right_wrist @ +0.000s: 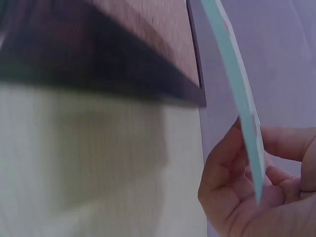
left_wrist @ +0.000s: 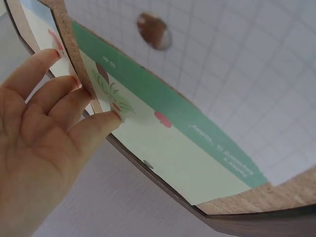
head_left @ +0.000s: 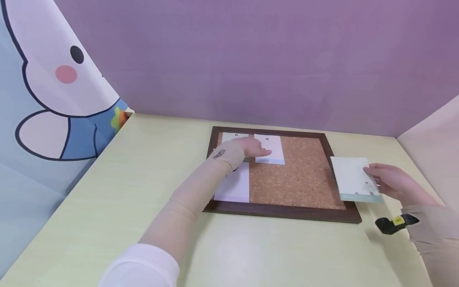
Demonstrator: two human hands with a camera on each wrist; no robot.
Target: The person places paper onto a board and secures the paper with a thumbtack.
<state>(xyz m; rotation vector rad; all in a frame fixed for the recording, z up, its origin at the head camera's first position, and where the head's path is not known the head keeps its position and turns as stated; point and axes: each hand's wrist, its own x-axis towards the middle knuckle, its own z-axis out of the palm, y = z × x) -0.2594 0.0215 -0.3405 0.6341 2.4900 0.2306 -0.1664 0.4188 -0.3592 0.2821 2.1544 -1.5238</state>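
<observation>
A corkboard (head_left: 297,175) in a dark brown frame lies on the table. My left hand (head_left: 252,146) reaches over it between two pinned note papers, a white one (head_left: 274,149) at the upper middle and a pale one (head_left: 228,136) at the upper left. In the left wrist view, the fingertips and thumb rest on a green-banded note paper (left_wrist: 168,155) and its blue-banded neighbour (left_wrist: 37,19). Beyond the board's right side, my right hand (head_left: 392,181) pinches a pale note paper (head_left: 353,175) with a green band, thumb on top; it is raised and slightly bent.
A larger white gridded sheet (head_left: 233,185) covers the board's lower left, partly under my left forearm. The dark frame (head_left: 279,211) edges the board. A purple wall (head_left: 251,59) stands behind the table, and a cartoon-printed curtain (head_left: 46,131) hangs at left.
</observation>
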